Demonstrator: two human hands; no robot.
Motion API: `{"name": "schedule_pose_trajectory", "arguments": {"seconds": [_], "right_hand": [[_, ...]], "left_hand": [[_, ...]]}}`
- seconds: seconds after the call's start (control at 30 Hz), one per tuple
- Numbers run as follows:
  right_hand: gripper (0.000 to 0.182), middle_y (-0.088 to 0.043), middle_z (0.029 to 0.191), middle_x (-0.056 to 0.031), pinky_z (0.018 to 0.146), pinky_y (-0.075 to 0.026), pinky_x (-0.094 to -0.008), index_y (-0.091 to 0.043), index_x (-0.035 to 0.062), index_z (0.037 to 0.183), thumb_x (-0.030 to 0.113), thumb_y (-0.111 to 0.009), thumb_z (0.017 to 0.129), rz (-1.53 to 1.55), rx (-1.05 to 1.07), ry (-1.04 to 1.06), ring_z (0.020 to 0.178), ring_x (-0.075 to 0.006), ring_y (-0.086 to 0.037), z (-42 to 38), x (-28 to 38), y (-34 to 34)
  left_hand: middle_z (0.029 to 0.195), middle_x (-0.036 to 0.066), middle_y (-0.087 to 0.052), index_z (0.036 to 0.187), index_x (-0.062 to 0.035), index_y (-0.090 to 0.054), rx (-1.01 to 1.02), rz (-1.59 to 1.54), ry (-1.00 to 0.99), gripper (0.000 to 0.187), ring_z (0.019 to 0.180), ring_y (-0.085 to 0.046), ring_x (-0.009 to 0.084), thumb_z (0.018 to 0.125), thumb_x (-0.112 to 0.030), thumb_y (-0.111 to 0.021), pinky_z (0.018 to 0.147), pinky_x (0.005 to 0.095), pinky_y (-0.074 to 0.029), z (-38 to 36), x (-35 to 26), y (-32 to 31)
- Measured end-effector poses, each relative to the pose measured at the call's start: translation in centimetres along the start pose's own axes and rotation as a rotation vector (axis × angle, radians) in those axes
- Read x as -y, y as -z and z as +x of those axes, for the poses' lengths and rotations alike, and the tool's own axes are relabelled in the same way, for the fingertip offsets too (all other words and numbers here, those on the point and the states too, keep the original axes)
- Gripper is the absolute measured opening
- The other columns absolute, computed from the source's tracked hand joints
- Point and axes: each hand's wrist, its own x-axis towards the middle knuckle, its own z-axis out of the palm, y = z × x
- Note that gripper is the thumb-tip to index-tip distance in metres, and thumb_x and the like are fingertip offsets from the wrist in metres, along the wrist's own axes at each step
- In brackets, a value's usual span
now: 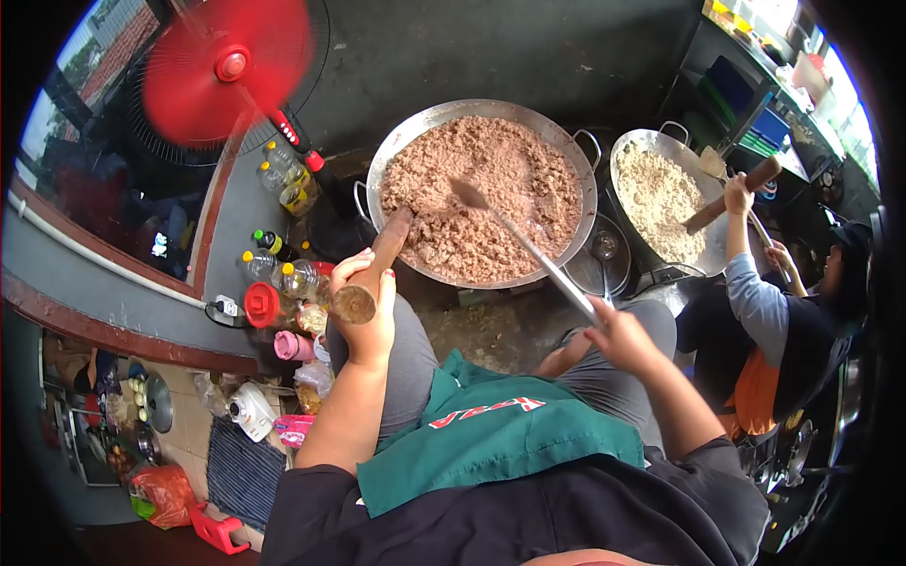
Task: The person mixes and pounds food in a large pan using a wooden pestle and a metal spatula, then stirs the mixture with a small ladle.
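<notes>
In front of me stands a wide metal wok point(423, 115) with two loop handles, filled with crumbly reddish-brown ground food point(500, 156). My left hand point(370, 325) is wrapped round a thick wooden pestle point(385, 247). Its rounded butt points toward me, and the far end reaches the wok's left side, over the food. My right hand point(625, 338) grips the long metal handle of a spatula point(538, 253), whose dark blade rests on the food near the wok's middle.
To the right, a co-worker point(769, 316) holds a wooden pestle point(731, 196) and a long-handled tool at a second wok point(694, 160) of paler crumbly food. A metal ladle point(605, 247) lies between the woks. Bottles point(300, 280) and a red-lidded jar point(262, 304) line the left, below a red fan point(231, 64).
</notes>
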Motion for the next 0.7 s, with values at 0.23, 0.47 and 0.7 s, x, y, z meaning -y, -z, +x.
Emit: {"name": "schedule_pose_trajectory", "arguments": {"seconds": [0.23, 0.47, 0.7], "right_hand": [[0.039, -0.06, 0.08, -0.0212, 0.051, -0.051, -0.0382, -0.044, -0.003, 0.119, 0.015, -0.059, 0.088, 0.172, 0.209, -0.382, 0.062, -0.027, -0.064, 3.8, 1.7, 2.6], [0.02, -0.043, 0.064, -0.0004, 0.035, -0.034, -0.0193, -0.04, 0.0061, 0.083, 0.02, -0.045, 0.098, 1.245, 0.508, -0.881, 0.045, -0.0064, -0.041, 11.7, -0.6, -1.1], [0.019, -0.042, 0.063, 0.0014, 0.035, -0.03, -0.0177, -0.039, 0.0079, 0.082, 0.018, -0.04, 0.097, 1.74, 0.38, -0.92, 0.045, -0.0046, -0.038, 19.9, 0.4, -7.3]], "left_hand": [[0.11, 0.014, -0.061, 0.101, -0.003, -0.052, -0.026, -0.017, 0.042, 0.031, 0.106, -0.058, 0.0228, 0.075, 0.007, -0.067, 0.096, 0.0339, -0.044, 0.2, -0.1, 2.4], [0.107, 0.013, -0.062, 0.101, -0.0029, -0.053, -0.027, -0.017, 0.086, 0.032, 0.105, -0.059, 0.0225, 0.074, 0.006, -0.068, 0.095, 0.0345, -0.045, 0.5, 0.0, 3.8], [0.106, 0.012, -0.062, 0.099, -0.0031, -0.052, -0.016, -0.011, 0.038, 0.032, 0.104, -0.059, 0.0243, 0.073, 0.007, -0.067, 0.094, 0.0352, -0.045, 0.5, 0.1, 3.2]]}}
